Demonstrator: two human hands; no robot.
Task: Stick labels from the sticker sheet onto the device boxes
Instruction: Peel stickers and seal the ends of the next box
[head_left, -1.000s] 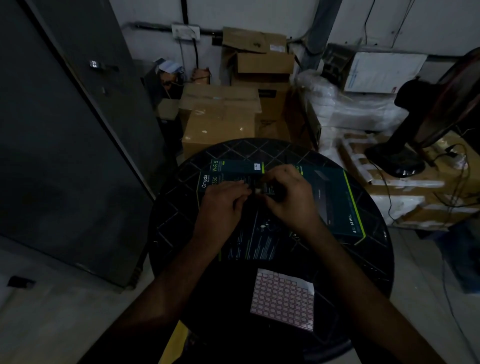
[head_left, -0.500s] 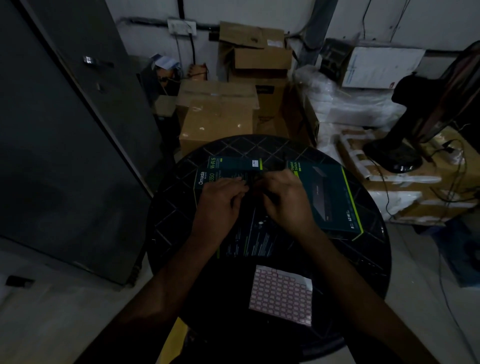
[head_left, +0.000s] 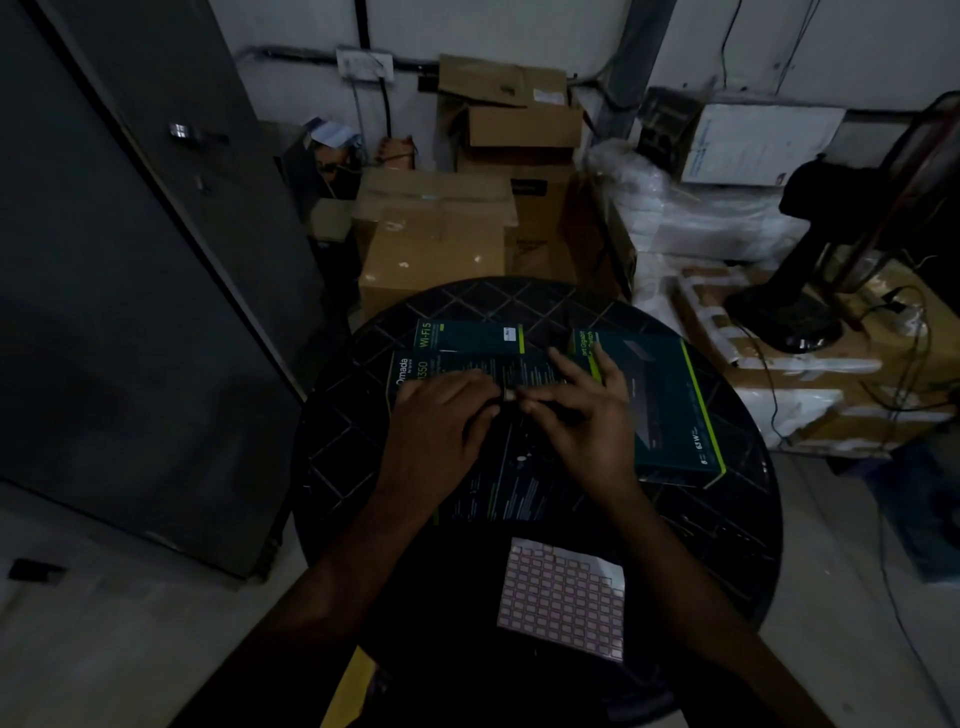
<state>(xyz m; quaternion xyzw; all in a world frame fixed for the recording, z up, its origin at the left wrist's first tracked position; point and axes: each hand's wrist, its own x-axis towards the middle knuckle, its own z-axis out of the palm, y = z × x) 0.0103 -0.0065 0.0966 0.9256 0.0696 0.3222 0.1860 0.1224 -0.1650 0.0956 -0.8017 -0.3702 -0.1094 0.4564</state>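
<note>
A dark device box (head_left: 498, 467) lies flat in the middle of a round black table (head_left: 727, 530). Both hands rest on its far part. My left hand (head_left: 441, 415) and my right hand (head_left: 587, 415) pinch a small pale label (head_left: 509, 396) between their fingertips, right at the box's surface. A narrow teal box (head_left: 467, 335) with a white label lies behind it. A larger teal box (head_left: 665, 405) lies to the right. The pink-gridded sticker sheet (head_left: 563, 597) lies near the table's front edge.
Cardboard cartons (head_left: 436, 234) are stacked behind the table. White wrapped packages (head_left: 701, 218) and a black fan stand (head_left: 789, 306) on taped cartons sit at the right. A grey metal cabinet (head_left: 130, 291) fills the left side.
The hands stay on the middle box; the fingers of my right hand have spread out, and the pinched label now shows between the fingertips. The view has shifted slightly.
</note>
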